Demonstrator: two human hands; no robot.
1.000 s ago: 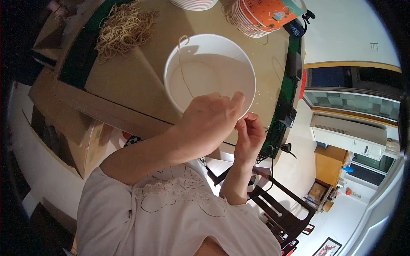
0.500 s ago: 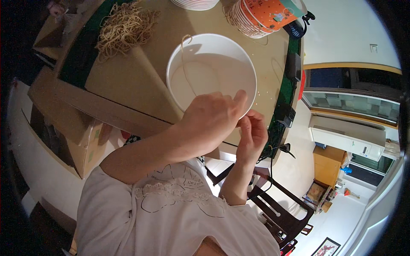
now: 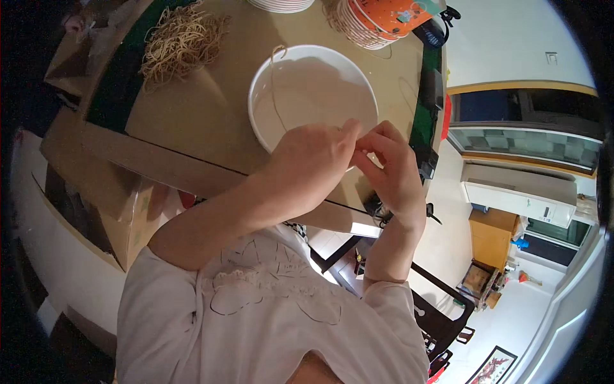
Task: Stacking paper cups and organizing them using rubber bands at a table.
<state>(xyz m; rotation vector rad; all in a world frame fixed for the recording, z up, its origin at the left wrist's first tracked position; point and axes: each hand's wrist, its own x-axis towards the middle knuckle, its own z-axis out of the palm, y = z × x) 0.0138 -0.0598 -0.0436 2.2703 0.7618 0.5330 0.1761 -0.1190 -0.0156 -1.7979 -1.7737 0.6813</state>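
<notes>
A large white paper bucket point(image 3: 320, 80) stands on the table, its mouth facing me. A tan cord point(image 3: 274, 86) loops over its far left rim and runs down inside until my left hand covers it. My left hand point(image 3: 313, 160) is closed in a pinch over the near part of the bucket, with the cord leading into it. Against its fingertips, my right hand point(image 3: 393, 166) also pinches, at the near right rim. What lies between the right fingertips is hidden.
A tangled pile of tan cords point(image 3: 182, 48) lies at the far left. Orange printed buckets point(image 3: 384, 19) are nested at the far right, with cords on them. A white stack point(image 3: 281, 5) stands at the back. Black adapters point(image 3: 430, 93) line the right edge of the table point(image 3: 198, 121).
My right hand has moved up and turned, its fingertips now meeting the left hand's, and its elbow has swung outward. The bucket's near rim is more covered. The view has shifted slightly.
</notes>
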